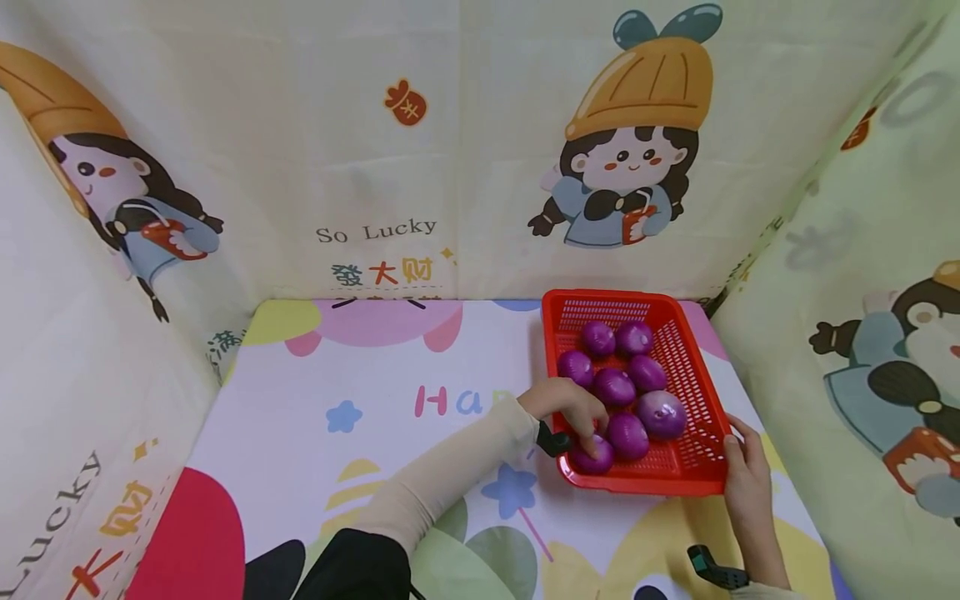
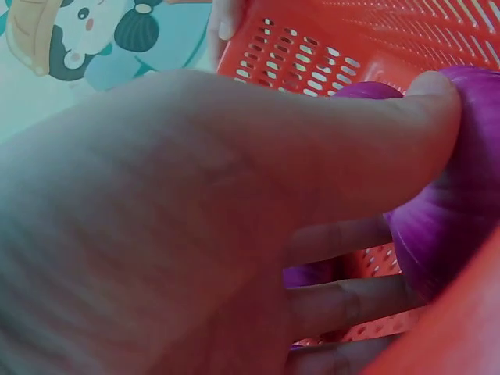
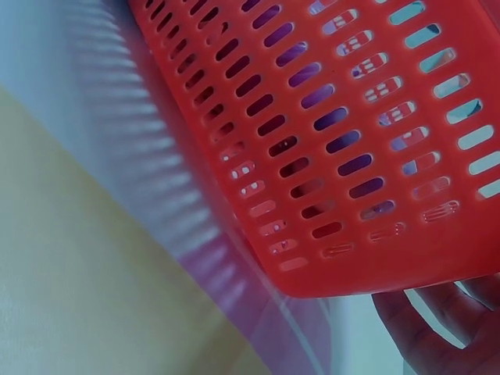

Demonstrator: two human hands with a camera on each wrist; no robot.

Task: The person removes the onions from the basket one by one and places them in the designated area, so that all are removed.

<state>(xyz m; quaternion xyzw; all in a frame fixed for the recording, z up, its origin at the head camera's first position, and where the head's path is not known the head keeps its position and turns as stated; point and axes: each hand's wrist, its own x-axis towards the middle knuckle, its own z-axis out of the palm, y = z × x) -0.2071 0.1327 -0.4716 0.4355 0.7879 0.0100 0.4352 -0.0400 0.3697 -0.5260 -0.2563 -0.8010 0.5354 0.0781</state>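
A red plastic basket with slotted walls holds several purple onions. My left hand reaches over its left rim and grips an onion in the near left corner. In the left wrist view the thumb presses one side of that onion and the fingers lie on the other side. My right hand holds the basket's right rim near the close corner, thumb on top. From the right wrist view, its fingers show at the basket's edge.
The basket stands at the right of a table with a printed cartoon cover. Printed cloth walls rise behind the table and on both sides. The right cloth wall stands close to the basket.
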